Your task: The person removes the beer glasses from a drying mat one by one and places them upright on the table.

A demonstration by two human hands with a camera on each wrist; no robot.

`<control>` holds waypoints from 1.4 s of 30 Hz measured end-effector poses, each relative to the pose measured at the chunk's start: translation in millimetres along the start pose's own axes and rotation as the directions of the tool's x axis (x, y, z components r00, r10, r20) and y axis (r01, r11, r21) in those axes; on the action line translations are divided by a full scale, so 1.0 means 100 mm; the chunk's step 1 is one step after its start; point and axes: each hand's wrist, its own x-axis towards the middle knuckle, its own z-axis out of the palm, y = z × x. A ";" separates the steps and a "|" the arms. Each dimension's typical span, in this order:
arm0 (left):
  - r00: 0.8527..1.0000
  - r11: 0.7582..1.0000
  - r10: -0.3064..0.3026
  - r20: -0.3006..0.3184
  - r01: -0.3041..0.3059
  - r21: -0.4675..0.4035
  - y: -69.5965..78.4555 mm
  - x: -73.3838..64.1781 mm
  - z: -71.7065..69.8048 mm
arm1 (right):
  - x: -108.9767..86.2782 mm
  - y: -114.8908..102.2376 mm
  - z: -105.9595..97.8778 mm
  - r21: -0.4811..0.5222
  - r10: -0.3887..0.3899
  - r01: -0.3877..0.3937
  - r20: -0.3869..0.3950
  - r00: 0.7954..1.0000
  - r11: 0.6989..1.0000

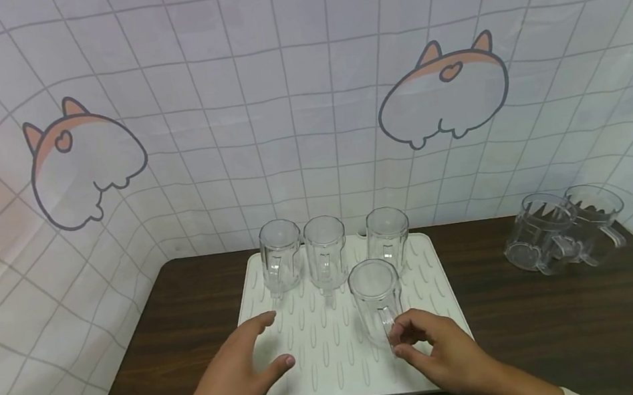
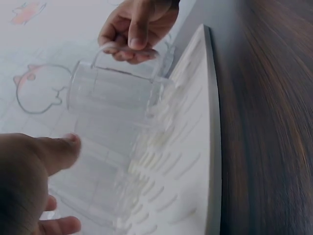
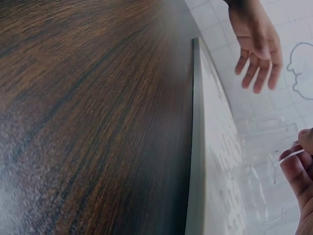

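My right hand (image 1: 444, 348) pinches the handle of a clear glass mug (image 1: 374, 297) between thumb and fingers. That mug is upright over the right part of a white drying mat (image 1: 342, 383) patterned with raised ovals. In the left wrist view the same mug (image 2: 115, 88) shows side-on, its handle in the right hand's fingers. My left hand (image 1: 237, 370) is over the mat's left edge, fingers and thumb spread, holding nothing. Behind, three more clear mugs stand along the mat's back: a left one (image 1: 281, 256), a middle one (image 1: 326, 253) and a right one (image 1: 388, 234).
Two further clear mugs, one (image 1: 531, 238) partly overlapping the other (image 1: 599, 218), stand on the dark wooden table (image 1: 553, 326) at the right. A white gridded curtain (image 1: 258, 131) with cartoon animals rises behind and on both sides.
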 end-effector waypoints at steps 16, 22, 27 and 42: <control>0.996 0.991 0.087 -0.035 -0.090 -0.097 0.21 0.12 0.12 | -0.03 0.00 -0.01 -0.083 -0.057 0.057 -0.001 0.998 0.995; 0.991 0.986 0.126 -0.037 -0.129 -0.107 0.26 0.17 0.16 | -0.01 -0.01 -0.01 -0.102 -0.103 0.102 -0.002 0.995 0.990; 0.991 0.982 0.131 -0.028 -0.134 -0.131 0.31 0.22 0.21 | 0.00 -0.02 0.00 -0.126 -0.120 0.119 0.001 0.993 0.985; 0.990 0.971 0.139 -0.021 -0.141 -0.195 0.42 0.34 0.33 | 0.01 -0.07 0.01 -0.165 -0.147 0.146 0.006 0.989 0.975</control>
